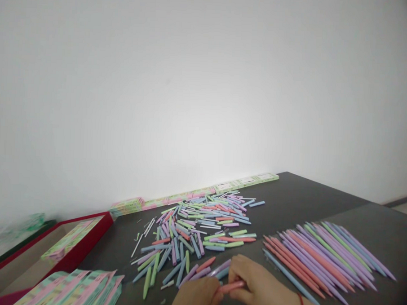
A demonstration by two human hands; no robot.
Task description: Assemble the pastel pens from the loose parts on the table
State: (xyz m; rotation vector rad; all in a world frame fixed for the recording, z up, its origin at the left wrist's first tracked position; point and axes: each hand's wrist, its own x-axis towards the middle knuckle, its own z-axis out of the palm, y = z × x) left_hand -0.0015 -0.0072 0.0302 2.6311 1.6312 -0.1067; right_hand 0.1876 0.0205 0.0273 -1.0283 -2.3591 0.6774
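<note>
At the bottom edge of the head view, both my hands meet over a pink pen. My left hand is curled around its left end. My right hand, with a red string on its wrist, pinches the other end between thumb and fingers. Just beyond them lies a loose heap of pastel pen parts in blue, green, purple and pink, with thin white refills among them. To the right, several assembled pens lie side by side in a row.
The dark table stands against a white wall. Flat green and pink cartons line its far edge. A red tray with cartons sits at the left, and a stack of flat cartons lies at the bottom left.
</note>
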